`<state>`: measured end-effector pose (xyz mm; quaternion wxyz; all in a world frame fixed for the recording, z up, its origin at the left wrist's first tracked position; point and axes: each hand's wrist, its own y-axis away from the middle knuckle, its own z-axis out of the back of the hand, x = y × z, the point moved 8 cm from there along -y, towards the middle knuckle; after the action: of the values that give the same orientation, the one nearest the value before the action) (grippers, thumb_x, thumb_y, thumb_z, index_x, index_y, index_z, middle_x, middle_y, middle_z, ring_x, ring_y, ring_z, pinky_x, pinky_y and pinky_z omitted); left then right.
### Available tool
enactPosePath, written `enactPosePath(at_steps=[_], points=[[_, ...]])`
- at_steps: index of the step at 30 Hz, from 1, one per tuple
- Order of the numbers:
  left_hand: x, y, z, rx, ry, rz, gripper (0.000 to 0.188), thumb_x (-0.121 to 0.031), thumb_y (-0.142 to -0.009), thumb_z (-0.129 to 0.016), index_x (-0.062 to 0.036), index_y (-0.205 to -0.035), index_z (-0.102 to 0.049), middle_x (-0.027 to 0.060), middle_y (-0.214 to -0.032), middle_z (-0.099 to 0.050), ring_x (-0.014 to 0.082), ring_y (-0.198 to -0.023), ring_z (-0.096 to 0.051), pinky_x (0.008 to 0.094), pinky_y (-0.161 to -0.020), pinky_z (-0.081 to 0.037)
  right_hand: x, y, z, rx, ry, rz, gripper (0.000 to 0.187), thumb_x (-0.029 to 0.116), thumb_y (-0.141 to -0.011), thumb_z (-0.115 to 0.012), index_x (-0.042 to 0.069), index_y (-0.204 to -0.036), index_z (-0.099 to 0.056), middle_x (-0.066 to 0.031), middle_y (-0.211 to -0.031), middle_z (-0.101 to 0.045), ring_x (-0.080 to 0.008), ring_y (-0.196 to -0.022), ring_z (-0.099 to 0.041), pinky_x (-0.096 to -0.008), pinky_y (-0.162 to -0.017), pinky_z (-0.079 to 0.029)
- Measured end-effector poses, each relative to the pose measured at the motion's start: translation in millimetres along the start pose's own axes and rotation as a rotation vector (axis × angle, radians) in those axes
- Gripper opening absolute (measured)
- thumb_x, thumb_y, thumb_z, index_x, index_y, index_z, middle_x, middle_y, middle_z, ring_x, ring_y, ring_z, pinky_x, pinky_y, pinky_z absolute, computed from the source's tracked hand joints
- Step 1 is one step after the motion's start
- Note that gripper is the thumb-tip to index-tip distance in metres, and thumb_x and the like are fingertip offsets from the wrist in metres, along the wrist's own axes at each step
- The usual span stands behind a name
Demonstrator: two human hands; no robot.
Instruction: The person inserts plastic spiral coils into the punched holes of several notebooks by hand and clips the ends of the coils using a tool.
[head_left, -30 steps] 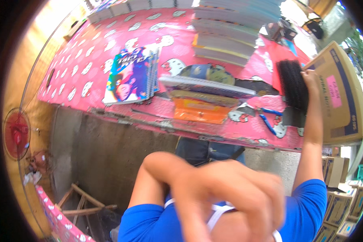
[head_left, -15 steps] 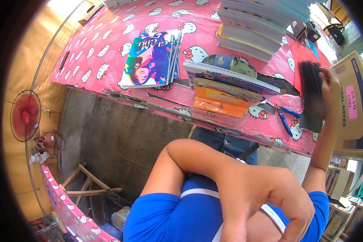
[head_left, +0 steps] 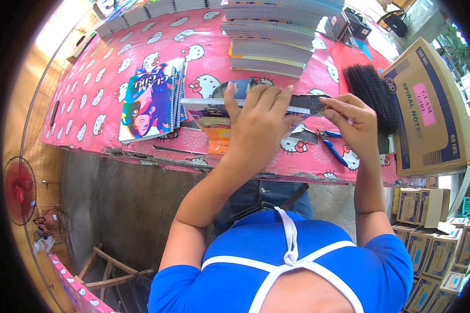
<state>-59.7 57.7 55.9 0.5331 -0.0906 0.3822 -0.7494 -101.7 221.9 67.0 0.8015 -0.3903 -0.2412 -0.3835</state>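
Note:
A thin sheaf of notebook pages (head_left: 200, 106) with a row of small holes along its white upper edge stands at the table's near side. My left hand (head_left: 259, 122) grips it, fingers over the holed edge and thumb on the near side, hiding its middle. At the sheaf's right end, my right hand (head_left: 352, 121) pinches a tiny dark piece that looks like the tip of a black spiral coil; most of it is hidden. Blue-handled pliers (head_left: 335, 147) lie below that hand. Beside it rests a bundle of black spiral coils (head_left: 372, 96).
An orange block (head_left: 219, 146) sits under the sheaf. Spiral notebooks with colourful covers (head_left: 150, 104) lie left. A tall stack of unbound books (head_left: 271, 39) rises behind. A cardboard box (head_left: 433, 112) stands right, against the pink patterned tablecloth (head_left: 96, 96).
My right hand has come left from the coil bundle to the sheaf's right end. My left hand has moved from near my chest onto the holed edge. The view has shifted rightward.

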Motion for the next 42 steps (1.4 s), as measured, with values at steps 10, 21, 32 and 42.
enactPosePath(at_steps=[10,21,32,42], points=[[7.9,3.6,18.8,-0.133,0.165,0.018,0.019,-0.021,-0.073,-0.074,-0.0149,-0.091,-0.074,-0.0015,-0.086,-0.066,0.0164,-0.089,-0.057,0.0421,-0.098,-0.022,3.8,-11.2,-20.9,0.174,-0.147,-0.033,0.021,0.005,-0.080,-0.069,0.003,-0.101,-0.070,-0.0060,-0.078,-0.063,-0.0114,-0.071,-0.057,-0.0241,-0.062,-0.045],[7.1,5.5,11.6,-0.180,0.220,0.088,0.022,-0.026,-0.068,-0.077,-0.0115,-0.083,-0.070,-0.0012,-0.079,-0.063,0.0187,-0.082,-0.057,0.0446,-0.095,-0.025,0.3,-3.5,-24.5,0.165,-0.124,-0.243,0.026,0.008,-0.081,-0.067,0.003,-0.106,-0.064,-0.0070,-0.082,-0.059,-0.0153,-0.068,-0.054,-0.0274,-0.061,-0.044],[7.3,18.5,20.1,-0.133,0.188,0.052,0.020,-0.024,-0.068,-0.078,-0.0146,-0.082,-0.069,-0.0028,-0.083,-0.064,0.0170,-0.082,-0.058,0.0430,-0.096,-0.025,13.4,-27.0,-37.6,0.440,0.034,0.027,0.016,0.005,-0.085,-0.058,-0.003,-0.099,-0.062,-0.0114,-0.080,-0.060,-0.0162,-0.072,-0.057,-0.0270,-0.065,-0.047],[15.3,10.8,24.8,-0.205,0.186,0.076,0.031,-0.026,-0.063,-0.082,-0.0102,-0.083,-0.066,0.0031,-0.085,-0.065,0.0212,-0.082,-0.058,0.0379,-0.088,-0.033,-75.5,-70.2,-143.4,0.680,0.499,0.025,0.036,0.030,-0.079,-0.062,0.003,-0.099,-0.050,-0.0220,-0.089,-0.063,-0.0394,-0.088,-0.061,-0.0471,-0.067,-0.049]])
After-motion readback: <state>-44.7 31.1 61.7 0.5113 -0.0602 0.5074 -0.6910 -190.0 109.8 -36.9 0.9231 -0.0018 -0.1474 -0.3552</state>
